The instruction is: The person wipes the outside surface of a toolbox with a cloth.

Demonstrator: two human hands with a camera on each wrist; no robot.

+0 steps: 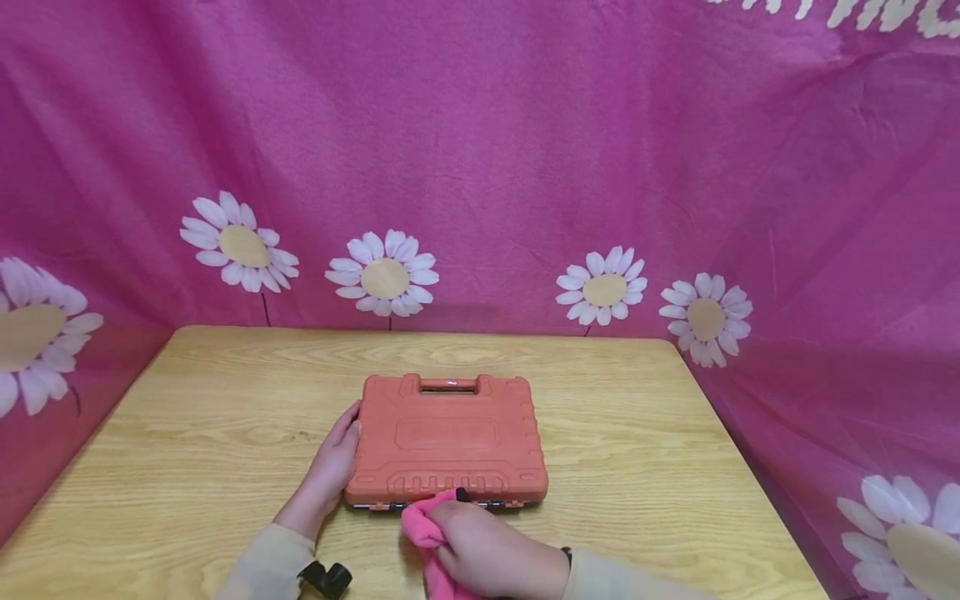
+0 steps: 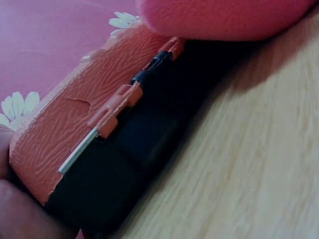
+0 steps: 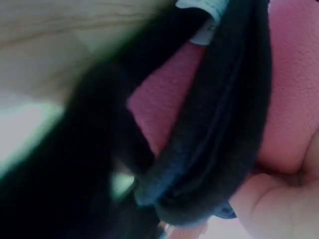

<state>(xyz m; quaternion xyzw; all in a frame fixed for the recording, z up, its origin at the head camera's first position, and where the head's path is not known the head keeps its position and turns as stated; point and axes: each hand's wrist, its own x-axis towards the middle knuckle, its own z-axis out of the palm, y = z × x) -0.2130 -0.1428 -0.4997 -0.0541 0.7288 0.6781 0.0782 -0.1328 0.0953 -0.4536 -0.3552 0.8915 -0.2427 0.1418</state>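
Presently, an orange-red case (image 1: 448,437) lies flat on the wooden surface (image 1: 622,458), near its middle, with its handle (image 1: 450,384) at the side far from the person. The left hand (image 1: 333,468) touches the left side of the case; I cannot tell whether its fingers curl under the edge, because their ends are hidden.

The right hand (image 1: 487,546) is closed firmly around a pink cloth (image 1: 422,523), which is bunched at the near edge of the case, a little to the right of its left half. In the right wrist view, dark bands (image 3: 214,134) run over the pink cloth, and a white label (image 3: 208,12) shows beside them, though this view is partly blurred.

The left wrist view shows the hinged side of the case: the orange-red lid above, the black lower part (image 2: 144,149) below, and a metal pin (image 2: 77,151) along the joint. Behind the surface hangs a magenta curtain (image 1: 487,150) with white daisies (image 1: 386,277).
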